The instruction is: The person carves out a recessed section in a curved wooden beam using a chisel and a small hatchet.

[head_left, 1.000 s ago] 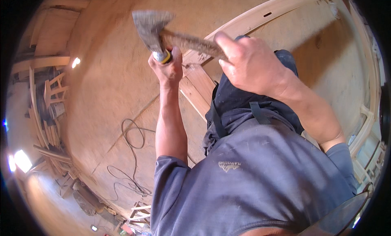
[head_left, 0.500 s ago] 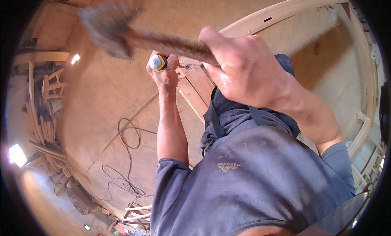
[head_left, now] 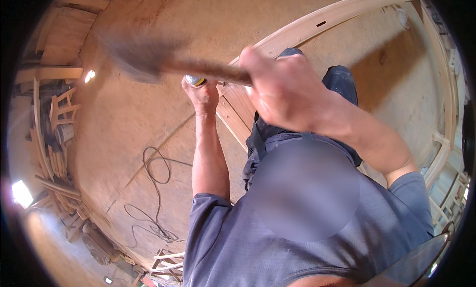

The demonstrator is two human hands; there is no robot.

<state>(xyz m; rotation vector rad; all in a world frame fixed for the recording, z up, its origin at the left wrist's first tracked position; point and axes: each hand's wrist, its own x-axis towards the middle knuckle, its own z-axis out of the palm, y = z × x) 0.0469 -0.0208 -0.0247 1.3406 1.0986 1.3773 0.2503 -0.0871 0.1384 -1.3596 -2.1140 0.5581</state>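
Observation:
My right hand [head_left: 292, 93], closed round a brown wooden handle, holds a hatchet [head_left: 208, 70] over the work. Its broad dark head, left of the hand, is smeared by motion. Lower and to the left, my left hand [head_left: 202, 96] is wrapped round a chisel [head_left: 195, 81] with a yellow and black handle and a pale metal cap. The hatchet's head and handle pass just above that cap, apparently apart from it. Most of the chisel's blade is hidden. Beside the left hand lies a pale wooden timber [head_left: 234, 113], which runs under my legs.
A long curved-looking board [head_left: 297, 31] with a slot crosses the far side. A loose black cable [head_left: 158, 180] lies coiled on the brown floor [head_left: 124, 118] to the left. Wooden frames [head_left: 64, 108] and scrap line the left edge, and more framing [head_left: 439, 158] stands at right.
The hatchet and my right hand have shifted slightly left and down, and the head now covers less of the view above the chisel. My left hand stays on the chisel.

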